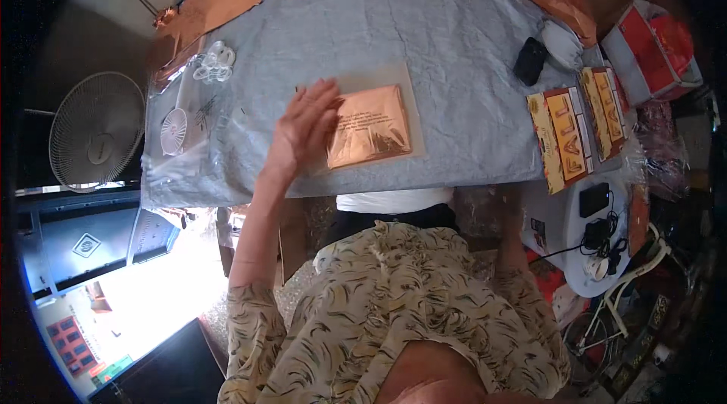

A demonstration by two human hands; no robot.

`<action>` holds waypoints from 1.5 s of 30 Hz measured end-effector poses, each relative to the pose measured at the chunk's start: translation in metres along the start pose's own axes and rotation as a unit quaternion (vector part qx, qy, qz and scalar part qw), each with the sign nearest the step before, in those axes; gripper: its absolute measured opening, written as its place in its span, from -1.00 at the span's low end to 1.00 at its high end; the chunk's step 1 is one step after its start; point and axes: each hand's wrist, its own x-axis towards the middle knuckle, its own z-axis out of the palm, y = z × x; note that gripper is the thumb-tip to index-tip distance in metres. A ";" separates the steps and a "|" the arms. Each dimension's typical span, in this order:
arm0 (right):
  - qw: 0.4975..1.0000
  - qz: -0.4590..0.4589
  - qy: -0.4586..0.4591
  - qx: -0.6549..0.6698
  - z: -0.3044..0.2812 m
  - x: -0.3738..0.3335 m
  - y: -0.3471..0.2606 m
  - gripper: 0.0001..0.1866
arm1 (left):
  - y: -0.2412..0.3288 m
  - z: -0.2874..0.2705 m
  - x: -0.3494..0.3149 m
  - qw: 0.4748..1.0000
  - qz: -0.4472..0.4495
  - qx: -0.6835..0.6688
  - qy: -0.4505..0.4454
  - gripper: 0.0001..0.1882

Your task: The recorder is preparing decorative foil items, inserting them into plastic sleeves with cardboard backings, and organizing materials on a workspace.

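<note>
Over the left edge of a clear plastic bag (395, 75), the left hand (307, 125) lies open and flat, gripping nothing, while the right hand is hidden below the table edge, its state impossible to tell. Folded copper-coloured foil (372, 131) sits inside, on the grey table cover (473, 112); light, even palm pressure, stroked outward, should best avoid creases.

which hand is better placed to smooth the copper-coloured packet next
Likely the left hand: it is over the left side of the packet, while the right arm is below the tabletop, its hand hidden.
</note>
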 end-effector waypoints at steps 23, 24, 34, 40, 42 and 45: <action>0.915 -0.137 -0.002 0.381 -0.387 0.359 -0.209 -0.16 | -0.014 0.024 0.006 0.977 0.093 0.134 -0.138 -0.40; 0.925 -0.131 0.010 0.357 -0.380 0.363 -0.215 -0.13 | -0.015 0.023 0.005 0.977 0.090 0.134 -0.137 -0.40; 0.964 -0.023 0.002 0.265 -0.350 0.355 -0.166 -0.26 | -0.015 0.020 0.004 0.972 0.092 0.155 -0.149 -0.38; 0.962 -0.021 -0.004 0.272 -0.350 0.370 -0.124 -0.42 | -0.022 0.016 0.004 0.971 0.108 0.163 -0.139 -0.43; 0.911 0.048 -0.018 0.410 -0.350 0.388 -0.111 -0.46 | -0.032 0.014 0.008 0.996 0.008 -0.072 -0.044 -0.47; 0.908 0.051 -0.016 0.416 -0.368 0.418 -0.117 -0.43 | -0.050 -0.002 0.021 0.999 -0.016 0.015 0.025 -0.50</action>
